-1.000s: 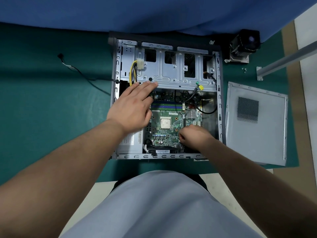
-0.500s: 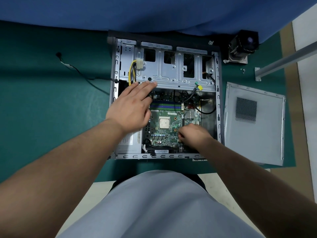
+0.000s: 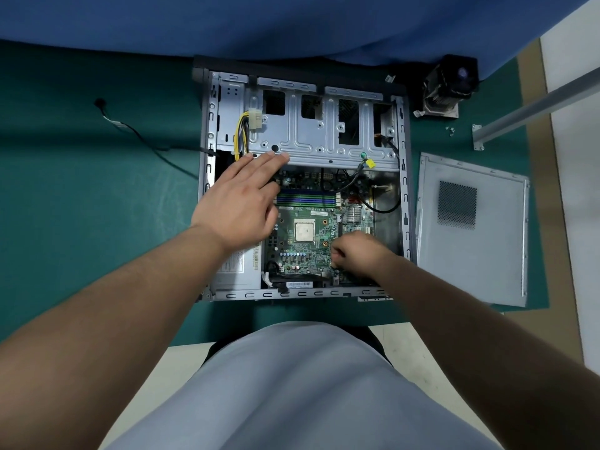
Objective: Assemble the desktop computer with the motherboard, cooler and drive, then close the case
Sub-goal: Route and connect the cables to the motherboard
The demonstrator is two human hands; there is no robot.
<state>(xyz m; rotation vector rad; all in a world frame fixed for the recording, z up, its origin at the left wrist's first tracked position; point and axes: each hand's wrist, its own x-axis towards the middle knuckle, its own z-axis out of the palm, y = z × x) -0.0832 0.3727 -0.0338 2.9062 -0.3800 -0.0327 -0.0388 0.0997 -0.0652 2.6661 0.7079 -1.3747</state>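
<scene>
Both hands are held inside the open grey metal computer case point(image 3: 207, 177); the left hand point(image 3: 240, 203) is spread flat, fingertips touching its silver drive cage point(image 3: 324, 138); the right hand point(image 3: 357, 254) is curled over the green motherboard point(image 3: 305, 248), its grip unclear.

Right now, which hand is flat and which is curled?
The left hand lies flat, fingers straight, reaching to the drive cage edge. The right hand is curled over the motherboard.

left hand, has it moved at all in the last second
No. The left hand stays flat with its fingertips at the near edge of the drive cage, as before.
</scene>
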